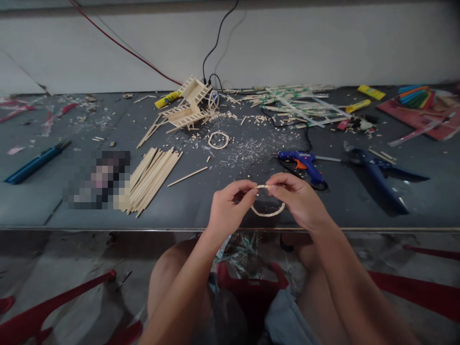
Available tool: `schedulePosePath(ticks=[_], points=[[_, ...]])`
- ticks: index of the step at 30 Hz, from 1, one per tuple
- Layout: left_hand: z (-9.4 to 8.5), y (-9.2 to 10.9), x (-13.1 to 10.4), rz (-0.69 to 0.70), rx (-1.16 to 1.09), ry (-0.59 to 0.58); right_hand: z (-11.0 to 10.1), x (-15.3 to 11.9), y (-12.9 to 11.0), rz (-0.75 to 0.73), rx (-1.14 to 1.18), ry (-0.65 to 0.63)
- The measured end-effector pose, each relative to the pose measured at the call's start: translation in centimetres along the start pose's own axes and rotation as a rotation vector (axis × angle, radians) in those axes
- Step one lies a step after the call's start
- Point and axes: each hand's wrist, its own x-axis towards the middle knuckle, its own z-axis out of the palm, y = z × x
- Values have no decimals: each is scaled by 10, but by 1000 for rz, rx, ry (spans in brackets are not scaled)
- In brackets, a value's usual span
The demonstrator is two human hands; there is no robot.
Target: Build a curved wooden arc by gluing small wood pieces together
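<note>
Near the table's front edge, a ring of short wooden stick pieces (pixel 268 214) is pinched at its top between both my hands. My left hand (pixel 232 203) grips it on the left with thumb and fingertips, and my right hand (pixel 298 199) does the same on the right. A short bit of the ring shows between the fingertips; its sides are partly hidden by the fingers. Behind my right hand lies a blue hot glue gun (pixel 302 160) with an orange trigger. Another, many-sided wooden ring (pixel 218 140) rests farther back on the table.
Left of my hands lie a bundle of wooden sticks (pixel 153 179) and one single stick (pixel 187 176). A small wooden cart-like model (pixel 189 108) stands at the back. Blue-handled cutters (pixel 386 177) are at right. Packaged sticks (pixel 294 103), wood scraps and cords cover the rear.
</note>
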Motion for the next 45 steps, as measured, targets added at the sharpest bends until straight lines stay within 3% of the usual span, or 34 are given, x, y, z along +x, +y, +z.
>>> schedulePosePath(ticks=[21, 26, 31, 39, 45], points=[[3, 1, -1, 63, 33, 66, 2, 0, -1, -17, 23, 28], [4, 2, 0, 3, -87, 138, 1, -3, -5, -65, 11, 54], [6, 4, 1, 0, -247, 233, 1, -6, -4, 0, -61, 64], [9, -2, 3, 49, -349, 186, -1, -2, -1, -15, -62, 203], [8, -9, 2, 139, -259, 144, 1, -3, -4, -32, -97, 244]])
